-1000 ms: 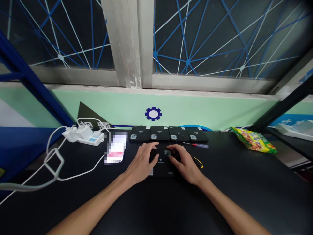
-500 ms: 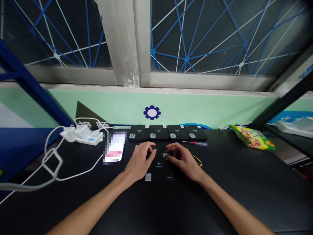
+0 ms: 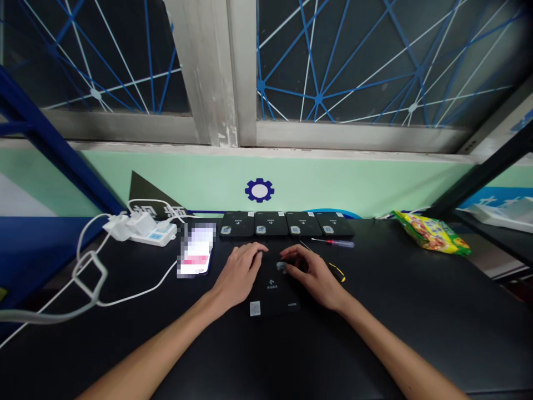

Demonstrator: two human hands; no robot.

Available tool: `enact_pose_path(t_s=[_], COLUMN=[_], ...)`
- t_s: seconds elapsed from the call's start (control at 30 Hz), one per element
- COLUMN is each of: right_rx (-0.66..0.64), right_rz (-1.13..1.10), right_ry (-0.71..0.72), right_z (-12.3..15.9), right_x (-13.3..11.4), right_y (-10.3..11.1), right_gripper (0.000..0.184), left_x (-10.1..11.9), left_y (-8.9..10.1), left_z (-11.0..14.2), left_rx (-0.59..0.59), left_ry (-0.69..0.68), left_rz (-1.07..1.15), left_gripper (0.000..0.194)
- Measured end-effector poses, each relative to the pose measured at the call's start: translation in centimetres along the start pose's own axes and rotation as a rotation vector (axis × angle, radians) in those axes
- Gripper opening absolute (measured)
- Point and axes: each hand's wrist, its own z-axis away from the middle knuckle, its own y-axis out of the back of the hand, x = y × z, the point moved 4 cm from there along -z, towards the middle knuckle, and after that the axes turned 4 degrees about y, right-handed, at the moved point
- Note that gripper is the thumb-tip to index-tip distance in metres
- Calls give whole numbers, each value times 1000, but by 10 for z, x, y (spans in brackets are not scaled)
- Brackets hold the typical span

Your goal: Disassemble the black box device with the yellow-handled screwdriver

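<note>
Black, flat rectangular box between bare left hand and bare right hand

From my remote seat I see the box lying printed side up on the black worktop, a white square label at its near left corner. My left hand lies along its left side, fingers gently bent, thumb close in; I cannot tell whether that grip presses the edge. My right hand arches over the far right part, a narrow gap between thumb and forefinger; whether its grip has hold of the box, I cannot tell. Just beside that hand lies a black-and-yellow tool; farther back, a screwdriver with a translucent purple handle. Four flat black boxes line the back. To the left I see a bright-screened phone; well to the right, a yellow-and-green plastic bag.
</note>
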Motion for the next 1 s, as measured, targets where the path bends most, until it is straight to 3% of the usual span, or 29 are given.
enact_pose_path(t_s=[0.4,1.0], right_rx=[-27,-8], right_rz=[-10,1], right_ry=[21,41], right_z=[0,-1], right_x=[-2,-7], right_y=[-2,-1], right_gripper=[19,17], left_x=[-7,-7], left_y=[8,12], left_z=[-2,-7], left_rx=[-19,-90], left_ry=[85,17], left_rz=[46,13], left_gripper=[37,38])
